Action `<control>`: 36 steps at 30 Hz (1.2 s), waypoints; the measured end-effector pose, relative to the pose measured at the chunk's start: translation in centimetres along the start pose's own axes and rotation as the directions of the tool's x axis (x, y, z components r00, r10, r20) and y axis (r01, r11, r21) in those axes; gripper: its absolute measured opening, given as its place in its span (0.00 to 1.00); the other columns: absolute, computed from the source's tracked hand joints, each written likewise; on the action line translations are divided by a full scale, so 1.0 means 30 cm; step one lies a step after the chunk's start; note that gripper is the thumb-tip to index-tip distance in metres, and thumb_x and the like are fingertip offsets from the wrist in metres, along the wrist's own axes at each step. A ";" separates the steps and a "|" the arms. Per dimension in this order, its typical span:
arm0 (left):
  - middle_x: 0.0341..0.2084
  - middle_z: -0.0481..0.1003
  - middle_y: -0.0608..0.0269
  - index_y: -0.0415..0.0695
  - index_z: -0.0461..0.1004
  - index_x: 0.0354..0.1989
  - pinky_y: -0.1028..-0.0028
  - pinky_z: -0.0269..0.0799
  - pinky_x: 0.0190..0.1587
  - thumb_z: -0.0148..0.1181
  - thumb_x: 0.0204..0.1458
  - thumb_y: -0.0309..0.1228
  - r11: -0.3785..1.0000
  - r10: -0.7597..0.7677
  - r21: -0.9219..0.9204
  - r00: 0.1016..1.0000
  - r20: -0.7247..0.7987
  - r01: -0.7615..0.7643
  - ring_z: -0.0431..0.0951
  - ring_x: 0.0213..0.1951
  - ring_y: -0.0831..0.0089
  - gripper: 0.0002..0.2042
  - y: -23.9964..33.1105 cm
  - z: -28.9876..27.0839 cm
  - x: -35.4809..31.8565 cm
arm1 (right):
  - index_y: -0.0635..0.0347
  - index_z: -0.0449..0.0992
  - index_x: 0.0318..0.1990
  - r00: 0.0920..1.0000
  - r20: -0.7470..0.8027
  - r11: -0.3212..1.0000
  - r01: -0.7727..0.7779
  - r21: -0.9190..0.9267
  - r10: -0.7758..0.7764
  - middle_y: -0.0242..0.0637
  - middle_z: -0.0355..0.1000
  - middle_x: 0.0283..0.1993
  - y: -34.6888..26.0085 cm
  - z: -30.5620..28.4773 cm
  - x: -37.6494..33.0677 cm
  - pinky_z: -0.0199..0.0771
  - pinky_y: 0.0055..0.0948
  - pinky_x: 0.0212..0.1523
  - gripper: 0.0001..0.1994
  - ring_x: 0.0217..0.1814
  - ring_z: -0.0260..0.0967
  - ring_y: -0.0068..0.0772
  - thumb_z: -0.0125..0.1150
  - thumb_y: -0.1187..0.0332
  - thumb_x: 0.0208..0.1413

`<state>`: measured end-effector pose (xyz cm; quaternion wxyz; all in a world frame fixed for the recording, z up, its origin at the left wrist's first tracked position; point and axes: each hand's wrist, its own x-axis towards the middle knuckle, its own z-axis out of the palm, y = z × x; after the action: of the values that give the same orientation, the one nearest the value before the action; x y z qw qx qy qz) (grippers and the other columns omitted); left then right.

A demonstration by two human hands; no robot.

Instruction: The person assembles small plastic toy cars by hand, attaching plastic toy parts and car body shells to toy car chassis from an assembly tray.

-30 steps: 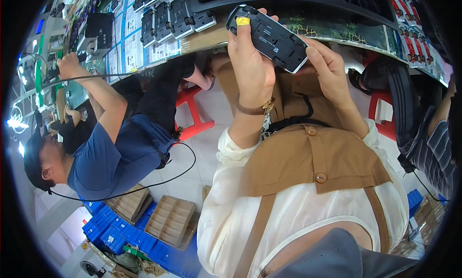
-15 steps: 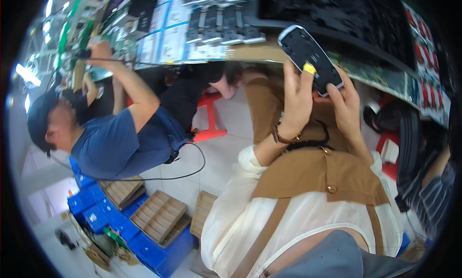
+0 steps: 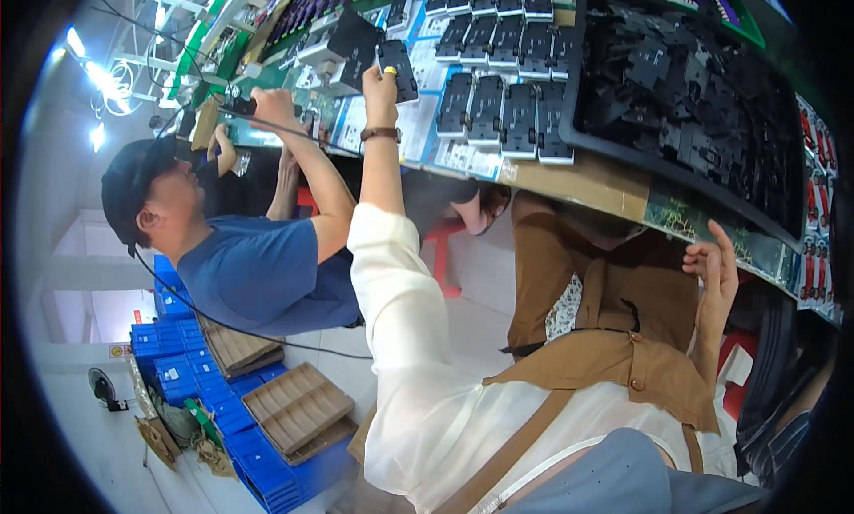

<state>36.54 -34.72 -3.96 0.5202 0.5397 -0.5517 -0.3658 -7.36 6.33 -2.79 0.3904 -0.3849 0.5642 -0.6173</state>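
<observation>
My left hand (image 3: 381,80) has stretched out far left, fingers pinching the black part (image 3: 397,68) over the bench (image 3: 578,180). My right hand (image 3: 716,269) let go and dropped near right, fingers loosely spread, empty.

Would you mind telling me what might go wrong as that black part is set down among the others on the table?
1. The left hand holds the black part at full reach in a fingertip grip, so it may slip or nudge the neat rows.
2. A co-worker's hand works close by with a cable; the two could collide.
3. The right hand hangs free and cannot steady anything.
</observation>
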 end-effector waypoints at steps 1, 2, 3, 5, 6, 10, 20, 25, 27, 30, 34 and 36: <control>0.23 0.73 0.62 0.33 0.72 0.36 0.79 0.65 0.29 0.49 0.48 0.20 1.000 -0.009 0.025 0.999 -0.043 0.010 0.72 0.27 0.77 0.09 -0.024 0.045 0.059 | 0.65 0.61 0.56 0.999 -0.035 1.000 -0.015 -0.021 0.014 0.34 0.69 0.37 0.009 -0.019 -0.001 0.67 0.18 0.38 0.19 0.36 0.66 0.20 0.44 0.65 0.61; 0.26 0.73 0.63 0.33 0.72 0.36 0.78 0.66 0.32 0.49 0.48 0.21 0.992 -0.050 0.118 0.998 -0.035 0.054 0.72 0.29 0.76 0.08 -0.048 0.076 0.109 | 0.65 0.64 0.54 0.997 -0.072 0.999 -0.022 -0.044 0.019 0.34 0.69 0.35 0.002 -0.030 -0.003 0.67 0.17 0.37 0.17 0.35 0.66 0.20 0.45 0.66 0.61; 0.30 0.74 0.64 0.33 0.73 0.36 0.76 0.67 0.34 0.50 0.49 0.21 0.973 -0.081 0.216 0.997 -0.011 0.082 0.73 0.31 0.76 0.08 -0.043 0.150 0.155 | 0.66 0.65 0.53 0.992 -0.121 0.997 -0.035 -0.064 0.027 0.34 0.69 0.35 0.018 -0.060 -0.018 0.67 0.17 0.36 0.17 0.35 0.66 0.20 0.46 0.67 0.60; 0.28 0.74 0.49 0.38 0.74 0.38 0.71 0.66 0.33 0.49 0.49 0.29 0.857 0.059 0.508 0.995 0.080 -0.091 0.74 0.31 0.65 0.11 -0.074 0.201 0.243 | 0.65 0.68 0.51 0.974 -0.222 0.993 -0.064 -0.098 0.040 0.33 0.69 0.33 0.003 -0.091 -0.036 0.67 0.17 0.35 0.14 0.33 0.66 0.19 0.47 0.69 0.60; 0.31 0.73 0.45 0.44 0.74 0.39 0.66 0.66 0.34 0.47 0.51 0.32 0.660 0.141 0.726 0.982 0.130 -0.191 0.74 0.33 0.56 0.12 -0.137 0.118 0.324 | 0.65 0.68 0.50 0.976 -0.217 0.994 -0.052 -0.100 0.029 0.33 0.69 0.32 0.016 -0.115 -0.032 0.66 0.17 0.35 0.14 0.33 0.66 0.19 0.47 0.69 0.60; 0.40 0.74 0.51 0.45 0.74 0.44 0.62 0.68 0.43 0.41 0.55 0.35 0.481 -0.068 0.835 0.938 0.341 -0.268 0.73 0.43 0.54 0.16 -0.099 0.315 0.334 | 0.65 0.70 0.47 0.895 -0.443 0.960 -0.166 -0.225 0.051 0.32 0.71 0.33 -0.002 -0.196 -0.057 0.66 0.16 0.36 0.12 0.33 0.66 0.17 0.47 0.71 0.58; 0.43 0.73 0.46 0.43 0.71 0.49 0.59 0.63 0.48 0.42 0.54 0.42 0.470 0.114 0.881 0.993 -0.008 -0.047 0.72 0.45 0.48 0.21 -0.222 0.374 0.422 | 0.61 0.71 0.42 0.595 -0.591 0.658 -0.134 -0.741 -0.545 0.37 0.70 0.37 0.003 -0.474 -0.097 0.70 0.24 0.37 0.11 0.37 0.69 0.31 0.58 0.76 0.49; 0.48 0.71 0.52 0.41 0.68 0.52 0.64 0.59 0.52 0.46 0.55 0.41 0.819 0.164 0.568 0.981 -0.099 -0.080 0.71 0.48 0.58 0.21 0.052 0.285 0.202 | 0.62 0.64 0.50 0.418 -0.645 0.485 -0.431 -0.761 -0.640 0.47 0.61 0.51 0.078 -0.756 -0.074 0.67 0.33 0.48 0.25 0.51 0.62 0.43 0.65 0.66 0.44; 0.51 0.67 0.61 0.43 0.65 0.54 0.67 0.57 0.53 0.45 0.57 0.39 0.969 0.116 0.214 0.992 0.050 -0.124 0.64 0.53 0.70 0.19 0.128 0.268 0.119 | 0.64 0.64 0.51 0.453 -0.650 0.491 -0.427 -0.759 -0.611 0.48 0.63 0.49 0.145 -0.840 -0.065 0.67 0.34 0.48 0.27 0.50 0.64 0.43 0.67 0.64 0.43; 0.51 0.66 0.66 0.47 0.66 0.53 0.67 0.56 0.54 0.46 0.58 0.37 0.984 0.167 0.034 0.966 0.196 -0.177 0.62 0.54 0.75 0.16 0.428 0.416 -0.273 | 0.65 0.64 0.52 0.452 -0.670 0.582 -0.338 -0.739 -0.588 0.45 0.66 0.43 0.192 -0.873 -0.039 0.67 0.31 0.46 0.30 0.44 0.67 0.38 0.68 0.62 0.41; 0.50 0.67 0.60 0.39 0.66 0.51 0.71 0.63 0.50 0.43 0.59 0.30 0.973 0.198 -0.187 0.915 0.352 -0.139 0.65 0.53 0.72 0.15 0.574 0.563 -0.639 | 0.67 0.70 0.48 0.462 -0.631 0.513 -0.368 -0.776 -0.623 0.43 0.67 0.40 0.155 -0.877 -0.060 0.69 0.29 0.41 0.28 0.37 0.68 0.34 0.70 0.61 0.40; 0.48 0.67 0.56 0.38 0.66 0.50 0.68 0.66 0.50 0.41 0.58 0.28 0.965 0.239 -0.215 0.846 0.477 -0.152 0.67 0.50 0.68 0.14 0.601 0.649 -0.835 | 0.68 0.70 0.47 0.445 -0.597 0.492 -0.338 -0.802 -0.667 0.43 0.67 0.41 0.136 -0.897 -0.084 0.69 0.29 0.41 0.27 0.38 0.67 0.35 0.70 0.62 0.41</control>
<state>10.71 -10.66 5.24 0.4384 0.3217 -0.6863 -0.4831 -30.82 19.07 -8.75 -0.2799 -0.2087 0.8491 -0.3963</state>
